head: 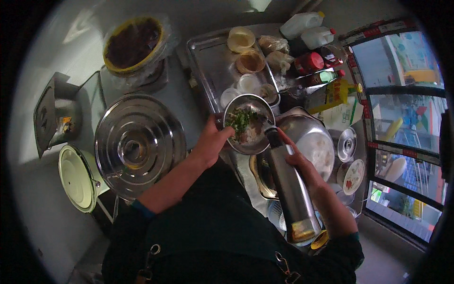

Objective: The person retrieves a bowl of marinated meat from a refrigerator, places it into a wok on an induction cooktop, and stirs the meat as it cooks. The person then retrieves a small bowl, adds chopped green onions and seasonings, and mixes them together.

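Observation:
My left hand (214, 140) grips the left rim of a round metal bowl (249, 124), its thumb over the edge. Chopped green herbs (241, 120) and some pale and brownish matter lie in the bowl. In my right hand (299, 161) is a tall stainless steel vacuum flask (292, 191), tilted so that its dark neck and mouth are over the bowl's right rim. Whether liquid is flowing from it, I cannot tell. A metal tray (209, 67) holding several small tubs (241, 39) lies just beyond the bowl.
A large round metal lid (140, 145) is at the left, near a pale green lidded pot (76, 179) and a yellow-rimmed basin (134, 44) in plastic. Bottles, jugs (301, 25) and a red-lidded jar (309, 63) crowd the back right. A large metal pan (314, 145) sits beside my right hand; windows (408, 124) are further right.

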A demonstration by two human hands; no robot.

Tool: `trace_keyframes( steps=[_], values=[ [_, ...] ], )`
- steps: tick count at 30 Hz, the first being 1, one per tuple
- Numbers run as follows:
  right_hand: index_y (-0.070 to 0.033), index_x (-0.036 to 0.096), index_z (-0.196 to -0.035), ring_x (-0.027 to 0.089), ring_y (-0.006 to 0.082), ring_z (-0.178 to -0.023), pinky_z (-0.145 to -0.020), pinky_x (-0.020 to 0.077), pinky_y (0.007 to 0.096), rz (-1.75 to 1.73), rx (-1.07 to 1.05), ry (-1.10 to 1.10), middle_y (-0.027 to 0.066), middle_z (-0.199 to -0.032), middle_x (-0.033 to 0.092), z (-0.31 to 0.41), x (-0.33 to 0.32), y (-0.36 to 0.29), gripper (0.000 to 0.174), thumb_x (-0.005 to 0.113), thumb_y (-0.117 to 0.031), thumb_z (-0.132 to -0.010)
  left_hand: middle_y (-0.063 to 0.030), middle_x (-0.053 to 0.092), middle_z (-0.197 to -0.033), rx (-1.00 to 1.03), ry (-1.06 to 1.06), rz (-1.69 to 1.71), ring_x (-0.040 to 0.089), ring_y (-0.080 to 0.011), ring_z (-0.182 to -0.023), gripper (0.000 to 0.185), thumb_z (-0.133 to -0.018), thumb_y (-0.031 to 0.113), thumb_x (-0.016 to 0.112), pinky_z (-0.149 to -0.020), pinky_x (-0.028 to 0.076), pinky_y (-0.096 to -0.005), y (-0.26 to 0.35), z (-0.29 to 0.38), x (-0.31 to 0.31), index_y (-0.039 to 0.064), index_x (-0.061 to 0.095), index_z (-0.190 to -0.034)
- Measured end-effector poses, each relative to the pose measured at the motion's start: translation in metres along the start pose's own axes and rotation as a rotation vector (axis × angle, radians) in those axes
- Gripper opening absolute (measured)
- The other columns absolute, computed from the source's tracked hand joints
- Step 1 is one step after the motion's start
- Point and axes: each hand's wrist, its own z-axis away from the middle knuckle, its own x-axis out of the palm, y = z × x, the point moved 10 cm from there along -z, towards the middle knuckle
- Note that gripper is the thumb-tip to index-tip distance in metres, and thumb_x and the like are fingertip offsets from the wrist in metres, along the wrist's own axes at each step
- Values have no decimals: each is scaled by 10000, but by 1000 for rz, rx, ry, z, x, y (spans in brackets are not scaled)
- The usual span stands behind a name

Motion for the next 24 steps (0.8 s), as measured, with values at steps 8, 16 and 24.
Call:
trace_keyframes(
  steps=[8, 16, 24],
  values=[
    [-186, 195, -1547, 289, 241, -1389, -1146, 199, 353, -20, -70, -64, 101, -1560, 241, 12, 3, -14, 836, 496, -235, -768, -63, 549, -1100, -68, -5, 3, 604, -183, -932, 504, -811, 64, 622, -726, 569, -378, 6, -9, 6, 104, 434, -1277],
    [-159, 206, -1543, 244, 246, -1420, -1154, 169, 346, 6, -85, -43, 111, -1567, 226, 18, 7, -19, 846, 505, -246, -757, -93, 569, -1088, -43, -69, -16, 617, -198, -914, 530, -806, 83, 627, -699, 551, -368, 18, -11, 15, 72, 397, -1284],
    [-184, 222, -1542, 275, 244, -1404, -1145, 184, 336, 113, -134, 50, 112, -1548, 271, 29, 9, -27, 851, 503, -204, -739, -49, 552, -1102, -99, -89, -44, 587, -181, -981, 564, -823, 56, 607, -732, 565, -394, 23, -10, 19, 127, 411, -1346]
  ],
)
